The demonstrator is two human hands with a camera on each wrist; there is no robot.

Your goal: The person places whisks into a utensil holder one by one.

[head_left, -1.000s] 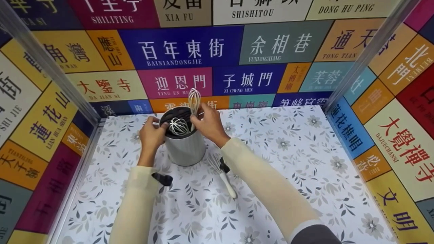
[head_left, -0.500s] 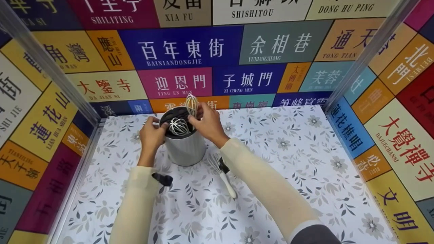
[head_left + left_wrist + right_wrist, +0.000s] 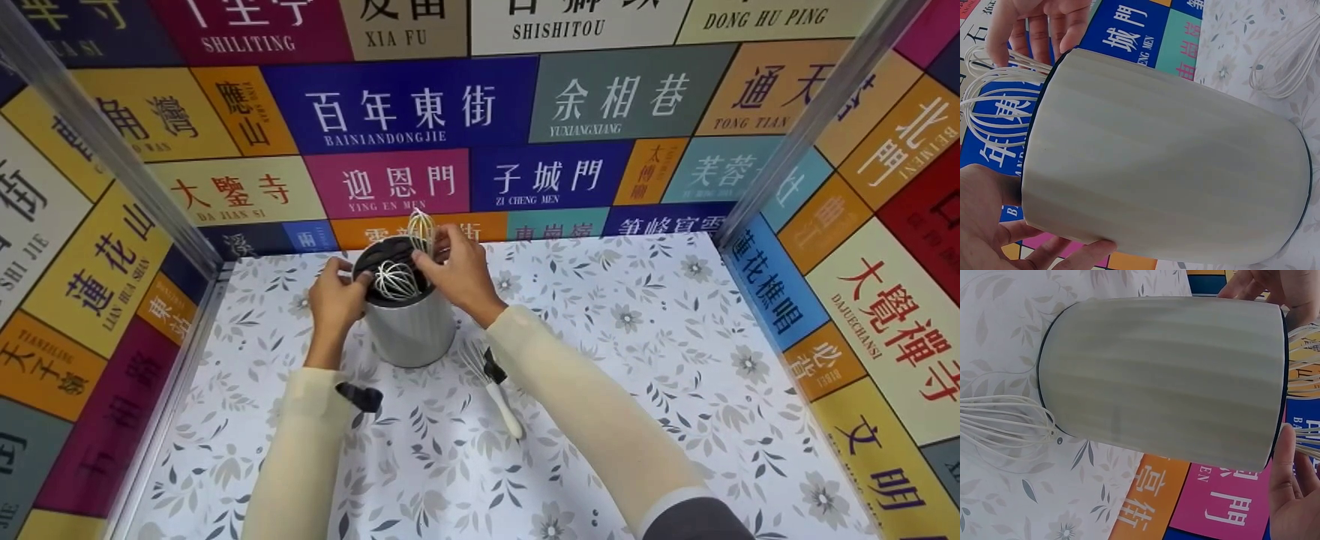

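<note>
A pale, ribbed utensil holder (image 3: 409, 334) with a black slotted insert stands on the table. My left hand (image 3: 337, 291) grips its rim at the left, with the thumb on the top edge and the fingers around the far side. One white whisk (image 3: 396, 280) sits in the insert, wires up. At the right of the rim my right hand (image 3: 463, 271) holds a second whisk (image 3: 421, 229) by its wires between thumb and fingers; its handle is hidden inside the holder. A third whisk (image 3: 501, 401) lies on the table beside the right forearm, handle towards me.
The table (image 3: 637, 420) wears a white cloth with grey leaves and flowers. Colourful panels (image 3: 405, 105) with street names enclose the back and both sides. Clear corner posts (image 3: 802, 112) rise at the back. A black strap (image 3: 360, 396) hangs at the left wrist.
The whisk in my right hand has sunk lower into the holder and leaned slightly left, the hand shifting a little with it. My left hand and the holder have stayed put.
</note>
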